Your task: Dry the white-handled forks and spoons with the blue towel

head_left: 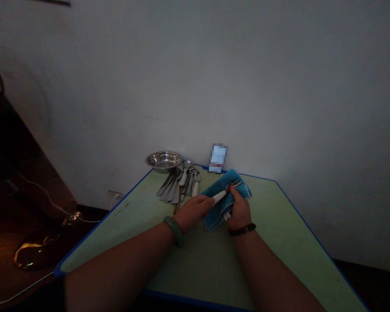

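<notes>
At the far left of the scene stands dark furniture (16, 173), with a pale cord (47, 194) running across it to the floor. Right of it lies a pale green table (279, 234) with a blue edge, its far side close to a plain grey wall (279, 95). On the table's far left corner sits a shallow metal bowl (164, 163). Just right of and nearer than the bowl is a loose pile of cutlery (173, 187), spoons and forks, mostly metal with a few white handles; many handles point toward the near side. Thin brown sticks (177, 204) project from its near end.

The left hand (192, 211), with a green bangle (173, 231) at the wrist, has its fingers closed around the white handle of a fork (219, 197). The fork is held above the middle of the table, tilted, its prongs pointing far and right over a blue cloth (213, 216). Beyond the cloth, near the wall, stands a blurred bright screen (218, 157). The right hand (240, 210), wearing a dark bracelet (242, 230), grips the cloth, its thumb beside the fork's prongs; its remaining fingers are largely hidden, and their spread cannot be told.
</notes>
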{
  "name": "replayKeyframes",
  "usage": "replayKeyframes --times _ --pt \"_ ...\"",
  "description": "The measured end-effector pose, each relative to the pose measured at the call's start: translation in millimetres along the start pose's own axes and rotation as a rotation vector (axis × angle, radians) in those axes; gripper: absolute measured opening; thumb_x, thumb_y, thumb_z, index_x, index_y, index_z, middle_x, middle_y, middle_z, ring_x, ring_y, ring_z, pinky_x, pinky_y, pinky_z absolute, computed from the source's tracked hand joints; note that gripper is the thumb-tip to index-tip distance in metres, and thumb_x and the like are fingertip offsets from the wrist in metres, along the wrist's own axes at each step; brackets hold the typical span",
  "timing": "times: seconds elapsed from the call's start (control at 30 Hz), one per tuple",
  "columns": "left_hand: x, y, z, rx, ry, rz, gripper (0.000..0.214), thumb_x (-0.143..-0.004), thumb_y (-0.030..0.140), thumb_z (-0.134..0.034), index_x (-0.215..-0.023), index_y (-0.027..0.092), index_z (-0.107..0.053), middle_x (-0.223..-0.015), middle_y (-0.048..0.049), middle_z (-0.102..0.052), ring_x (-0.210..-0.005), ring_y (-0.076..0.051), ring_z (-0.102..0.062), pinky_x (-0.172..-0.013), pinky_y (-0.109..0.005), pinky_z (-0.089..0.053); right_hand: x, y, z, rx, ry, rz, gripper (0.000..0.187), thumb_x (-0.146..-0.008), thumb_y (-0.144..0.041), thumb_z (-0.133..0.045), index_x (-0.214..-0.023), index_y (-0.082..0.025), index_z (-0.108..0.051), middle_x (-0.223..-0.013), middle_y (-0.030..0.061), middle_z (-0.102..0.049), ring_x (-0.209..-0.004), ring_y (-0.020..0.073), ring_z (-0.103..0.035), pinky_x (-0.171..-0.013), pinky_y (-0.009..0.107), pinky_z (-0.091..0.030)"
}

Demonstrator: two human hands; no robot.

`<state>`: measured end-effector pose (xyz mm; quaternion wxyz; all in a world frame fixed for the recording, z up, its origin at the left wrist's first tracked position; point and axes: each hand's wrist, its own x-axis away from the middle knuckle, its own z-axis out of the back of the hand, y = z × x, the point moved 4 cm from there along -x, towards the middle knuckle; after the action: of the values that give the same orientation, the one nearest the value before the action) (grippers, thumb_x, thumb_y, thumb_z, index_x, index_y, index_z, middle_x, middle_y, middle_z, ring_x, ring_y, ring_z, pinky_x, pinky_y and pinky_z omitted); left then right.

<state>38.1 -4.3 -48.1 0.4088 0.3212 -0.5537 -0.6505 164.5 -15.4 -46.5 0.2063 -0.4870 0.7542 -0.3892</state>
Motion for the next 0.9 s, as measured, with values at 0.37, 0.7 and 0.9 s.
replayKeyframes --times 0.37,0.7,0.9 --pt "-0.2 -0.2 2.1 0.025 0.030 0.051 0.029 -0.071 0.042 -0.043 -0.065 0.015 -0.051 -0.046 0.0052 -0.038 -0.041 -0.007 -0.034 -0.042 -0.021 -0.024 -5.2 -0.2 5.7 0.006 0.030 0.045 0.032 -0.059 -0.032 -0.061 -0.089 -0.019 -0.059 -0.075 -0.0019 -0.067 -0.063 0.0143 -0.062 -0.061 0.028 -0.049" --pt "2.9 4.5 5.4 0.057 0.052 0.090 0.028 -0.071 0.040 -0.043 -0.064 0.014 -0.051 -0.042 0.0050 -0.037 -0.038 -0.006 -0.031 -0.039 -0.021 -0.021 -5.8 -1.4 3.0 -0.110 0.027 0.004 0.028 -0.061 -0.032 -0.060 -0.087 -0.020 -0.059 -0.075 -0.0025 -0.067 -0.068 0.0160 -0.062 -0.066 0.033 -0.050" --pt "0.7 3.0 9.5 0.008 0.084 0.023 0.029 -0.071 0.041 -0.043 -0.063 0.014 -0.052 -0.042 0.0050 -0.036 -0.039 -0.007 -0.031 -0.040 -0.022 -0.022 -7.0 -1.2 4.3 -0.134 0.049 0.000 0.029 -0.060 -0.030 -0.061 -0.087 -0.019 -0.059 -0.076 -0.0009 -0.067 -0.068 0.0168 -0.062 -0.066 0.033 -0.050"
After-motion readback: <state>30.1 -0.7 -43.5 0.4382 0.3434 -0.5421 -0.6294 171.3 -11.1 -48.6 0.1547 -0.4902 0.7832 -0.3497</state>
